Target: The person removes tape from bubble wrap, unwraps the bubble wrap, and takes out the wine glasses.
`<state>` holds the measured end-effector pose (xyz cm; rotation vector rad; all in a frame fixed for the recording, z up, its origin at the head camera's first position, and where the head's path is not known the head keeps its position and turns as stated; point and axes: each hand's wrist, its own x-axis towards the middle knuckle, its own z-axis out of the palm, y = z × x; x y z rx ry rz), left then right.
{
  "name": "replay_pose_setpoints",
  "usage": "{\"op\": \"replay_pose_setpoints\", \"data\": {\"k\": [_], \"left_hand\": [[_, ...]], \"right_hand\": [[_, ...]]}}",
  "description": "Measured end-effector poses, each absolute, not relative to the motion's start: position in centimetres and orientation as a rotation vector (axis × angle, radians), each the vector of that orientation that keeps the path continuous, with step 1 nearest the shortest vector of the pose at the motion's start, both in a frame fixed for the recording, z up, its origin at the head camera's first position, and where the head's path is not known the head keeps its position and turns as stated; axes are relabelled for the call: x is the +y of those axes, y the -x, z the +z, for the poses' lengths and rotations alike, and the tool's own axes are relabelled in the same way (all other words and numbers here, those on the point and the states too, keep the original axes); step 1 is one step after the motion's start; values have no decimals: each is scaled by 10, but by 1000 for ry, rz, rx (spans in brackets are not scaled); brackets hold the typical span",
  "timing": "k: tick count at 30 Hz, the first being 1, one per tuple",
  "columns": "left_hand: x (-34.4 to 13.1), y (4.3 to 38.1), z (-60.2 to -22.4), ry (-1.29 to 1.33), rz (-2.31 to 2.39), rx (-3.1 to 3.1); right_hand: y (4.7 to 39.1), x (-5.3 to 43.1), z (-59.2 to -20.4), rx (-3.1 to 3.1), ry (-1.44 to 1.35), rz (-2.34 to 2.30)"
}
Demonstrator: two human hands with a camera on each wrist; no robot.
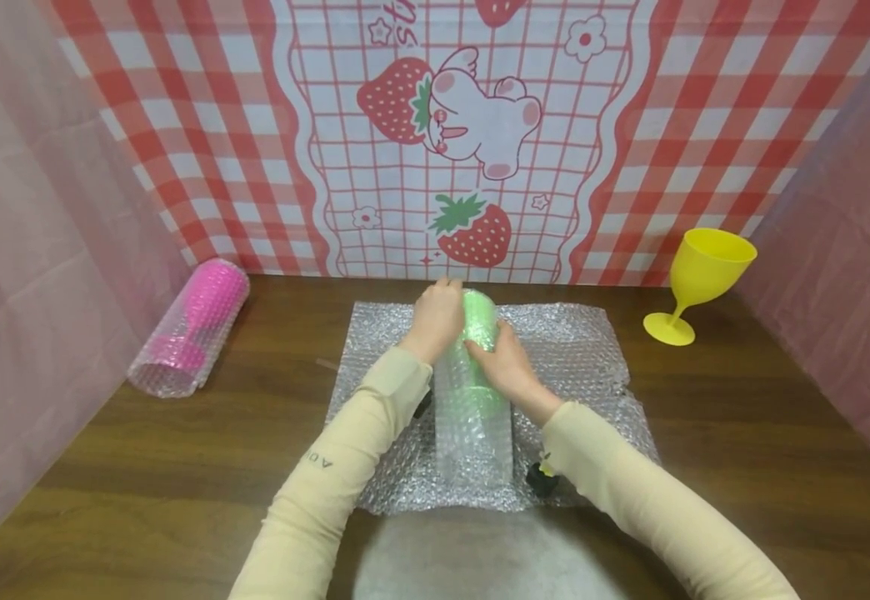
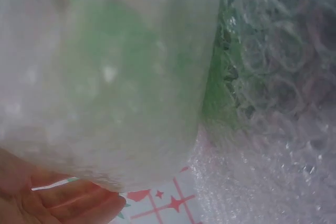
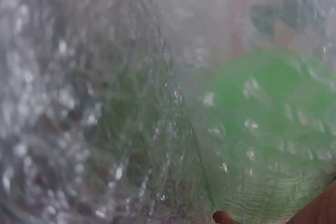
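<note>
A green goblet (image 1: 483,323) lies lengthwise inside a roll of clear bubble wrap (image 1: 472,454), its color showing through. Under the roll, a flat bubble wrap sheet (image 1: 581,354) covers the middle of the table. My left hand (image 1: 437,321) grips the wrap along the left side of the far end, and its curled fingers (image 2: 84,203) show below the wrap in the left wrist view. From the right, my right hand (image 1: 508,362) holds the wrapped goblet, thumb on top and fingers along its side. Blurred wrap over green fills most of the right wrist view.
At the far left lies a pink goblet (image 1: 206,308) rolled in bubble wrap. A bare yellow goblet (image 1: 705,271) stands upright at the back right of the wooden table (image 1: 157,492). Behind is a checked strawberry-print cloth (image 1: 255,150); pink curtains (image 1: 840,250) hang at both sides.
</note>
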<state>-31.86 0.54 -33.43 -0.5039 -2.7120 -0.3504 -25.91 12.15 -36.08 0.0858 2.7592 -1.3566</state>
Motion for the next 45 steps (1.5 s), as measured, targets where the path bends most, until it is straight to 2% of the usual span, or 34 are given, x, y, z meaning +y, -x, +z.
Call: {"op": "replay_pose_setpoints", "data": {"k": [19,31,45], "left_hand": [[-11,332,-345,344,-695,-2718],[-12,335,-346,351,-711,-2694],[-6,322,-329,403,-735,-2654]], "right_hand": [[258,121,-357,2718,-40,-1388],[266,125,-348,2673,-34,-1436],[278,125,-329,2693,-61,-1378]]}}
